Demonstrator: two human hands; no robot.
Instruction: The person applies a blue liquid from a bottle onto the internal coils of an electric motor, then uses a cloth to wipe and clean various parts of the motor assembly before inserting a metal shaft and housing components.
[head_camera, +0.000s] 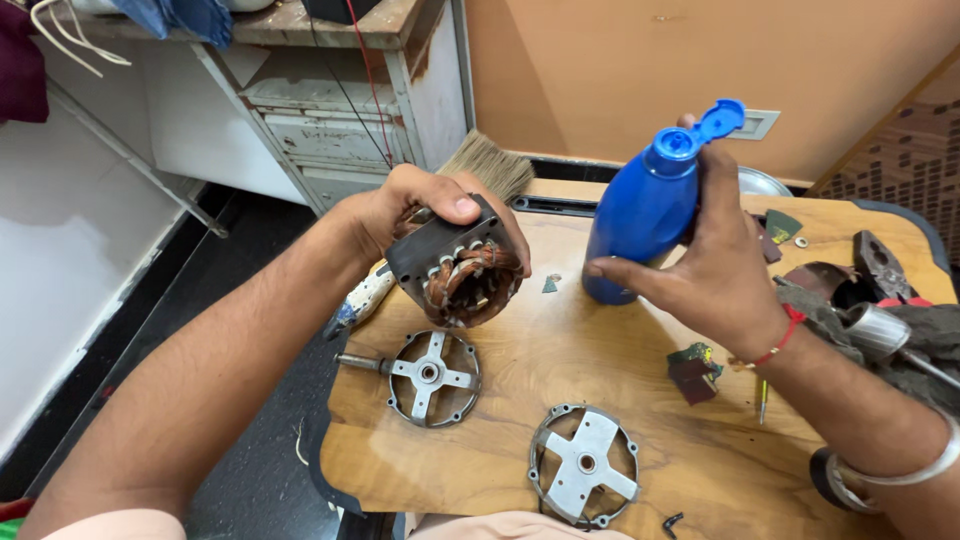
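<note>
Open desk (520, 350) between the two hands, clear wood under the stator (460, 270) and blue bottle (645, 205). Two metal end covers (432, 377) (585, 466) block the front. Right side is crowded with tools and rags (880, 300); a brush (490, 165) lies at the back.

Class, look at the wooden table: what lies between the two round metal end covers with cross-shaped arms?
In the head view, only bare wood of the table lies between the left end cover and the right end cover; they lie apart.

Two metal end covers (432, 377) (585, 466) lie on the wooden table (520, 340) near a brush (487, 165).
</note>
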